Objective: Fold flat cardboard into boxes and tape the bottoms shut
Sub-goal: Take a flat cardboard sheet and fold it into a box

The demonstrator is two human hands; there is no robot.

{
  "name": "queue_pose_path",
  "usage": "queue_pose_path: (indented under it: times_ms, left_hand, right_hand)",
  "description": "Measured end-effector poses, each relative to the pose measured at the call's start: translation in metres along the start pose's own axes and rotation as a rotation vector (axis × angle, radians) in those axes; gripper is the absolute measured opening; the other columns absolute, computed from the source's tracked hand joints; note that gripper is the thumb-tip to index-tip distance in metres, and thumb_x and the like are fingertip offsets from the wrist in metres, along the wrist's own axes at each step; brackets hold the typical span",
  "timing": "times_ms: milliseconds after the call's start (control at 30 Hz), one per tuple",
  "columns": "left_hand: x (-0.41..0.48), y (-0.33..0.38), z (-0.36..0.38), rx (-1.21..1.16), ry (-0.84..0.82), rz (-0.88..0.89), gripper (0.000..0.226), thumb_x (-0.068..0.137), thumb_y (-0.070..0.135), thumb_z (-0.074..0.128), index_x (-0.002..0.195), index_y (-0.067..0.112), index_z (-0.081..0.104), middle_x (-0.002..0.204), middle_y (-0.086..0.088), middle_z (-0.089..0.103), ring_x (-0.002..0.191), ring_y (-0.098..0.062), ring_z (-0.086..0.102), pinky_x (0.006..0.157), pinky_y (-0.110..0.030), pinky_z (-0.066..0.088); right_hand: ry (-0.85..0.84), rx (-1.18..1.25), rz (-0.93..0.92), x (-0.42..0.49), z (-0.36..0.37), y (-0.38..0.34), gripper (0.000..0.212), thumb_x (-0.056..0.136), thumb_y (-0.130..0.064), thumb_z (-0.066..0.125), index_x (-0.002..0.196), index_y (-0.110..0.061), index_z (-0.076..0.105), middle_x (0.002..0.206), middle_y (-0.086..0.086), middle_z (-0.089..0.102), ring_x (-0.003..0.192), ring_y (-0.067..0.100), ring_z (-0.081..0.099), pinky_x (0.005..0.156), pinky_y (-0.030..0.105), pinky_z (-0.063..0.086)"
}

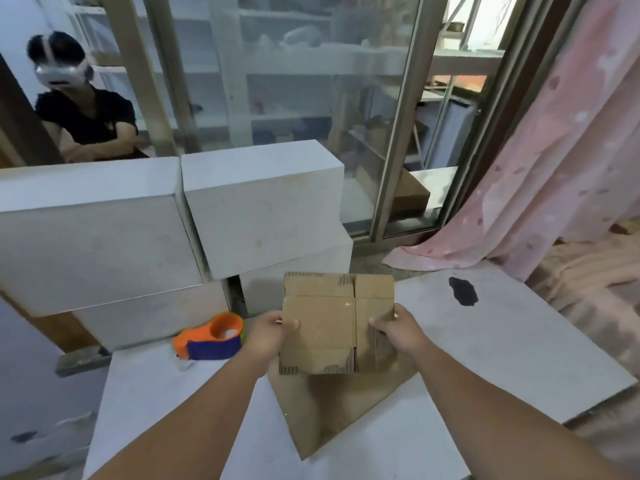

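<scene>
- While it was held from both sides, the brown cardboard box hung over the near middle of the white table. Its flapped face was turned up toward the wearer, probably so the centre seam could be inspected.
- A faint glint along that seam suggested clear tape was already laid, though the blur left this uncertain.
- The left hand had its grip closed on the box's left edge, thumb across the top face and fingers tucked behind.
- The right hand clasped the opposite edge the same way, so the two grips seemed to steady the box squarely and stop it tipping.
- A flat brown cardboard sheet lay directly beneath the box, most likely the next blank kept within reach; whether the box touched it could not be told.
- An orange-and-blue tape dispenser stood on the table just beside the left hand, handy for more taping.
- White rectangular blocks were stacked behind the table, walling off its far side.
- A pink curtain hung at the right, well apart from the work.
</scene>
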State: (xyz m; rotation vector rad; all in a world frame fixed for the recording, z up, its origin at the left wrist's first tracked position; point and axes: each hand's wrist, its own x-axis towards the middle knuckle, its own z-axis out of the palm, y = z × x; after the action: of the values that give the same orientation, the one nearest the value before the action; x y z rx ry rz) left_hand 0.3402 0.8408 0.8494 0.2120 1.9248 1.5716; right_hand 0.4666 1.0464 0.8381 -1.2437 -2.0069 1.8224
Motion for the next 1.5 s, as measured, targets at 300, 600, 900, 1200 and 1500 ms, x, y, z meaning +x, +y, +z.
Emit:
queue_pose_path:
  times_ms: [300, 600, 900, 1200, 1500]
  left_hand:
    - [0.031, 0.011, 0.104, -0.125, 0.233, -0.043, 0.009, 0.09, 0.019, 0.064, 0.09, 0.012, 0.069, 0.094, -0.012, 0.07, 0.084, -0.026, 0.065, 0.082, -0.043, 0.053]
    - [0.028, 0.019, 0.145, -0.075, 0.446, -0.038, 0.025, 0.095, 0.021, 0.056, 0.119, 0.02, 0.049, 0.111, -0.002, 0.057, 0.098, -0.02, 0.052, 0.068, -0.03, 0.041]
    - [0.049, -0.02, 0.141, -0.106, 0.448, 0.031, 0.028, 0.092, 0.027, 0.059, 0.119, 0.023, 0.055, 0.114, -0.002, 0.061, 0.101, -0.024, 0.057, 0.06, -0.031, 0.049]
    - [0.08, -0.107, 0.147, -0.161, 0.667, 0.384, 0.024, 0.089, 0.014, 0.063, 0.113, 0.016, 0.061, 0.101, 0.004, 0.067, 0.099, -0.018, 0.063, 0.079, -0.031, 0.052]
    - [0.008, -0.159, 0.2, -0.125, 0.621, 0.597, 0.04, 0.078, 0.039, 0.068, 0.112, 0.02, 0.059, 0.118, 0.0, 0.065, 0.111, -0.017, 0.06, 0.095, -0.041, 0.05]
  right_hand:
    - [-0.121, -0.172, -0.088, 0.096, -0.071, -0.016, 0.038, 0.089, -0.021, 0.066, 0.124, -0.017, 0.051, 0.115, -0.001, 0.06, 0.113, 0.023, 0.056, 0.098, 0.04, 0.046]
    - [-0.445, -0.065, -0.017, 0.111, -0.083, -0.018, 0.047, 0.091, -0.019, 0.065, 0.13, -0.023, 0.039, 0.125, 0.0, 0.058, 0.104, 0.018, 0.057, 0.093, 0.038, 0.049]
    - [-0.352, -0.165, -0.247, 0.12, -0.072, 0.001, 0.1, 0.074, -0.032, 0.081, 0.149, -0.029, 0.015, 0.134, -0.007, 0.046, 0.126, 0.02, 0.045, 0.105, 0.043, 0.042]
    - [-0.155, -0.077, -0.534, 0.146, -0.032, 0.082, 0.077, 0.084, -0.019, 0.073, 0.144, -0.021, 0.024, 0.136, 0.002, 0.051, 0.121, 0.022, 0.05, 0.099, 0.032, 0.041]
    - [-0.077, 0.065, -0.618, 0.091, -0.073, 0.163, 0.113, 0.067, -0.053, 0.078, 0.151, -0.026, 0.008, 0.153, 0.001, 0.029, 0.139, 0.022, 0.033, 0.113, 0.046, 0.032]
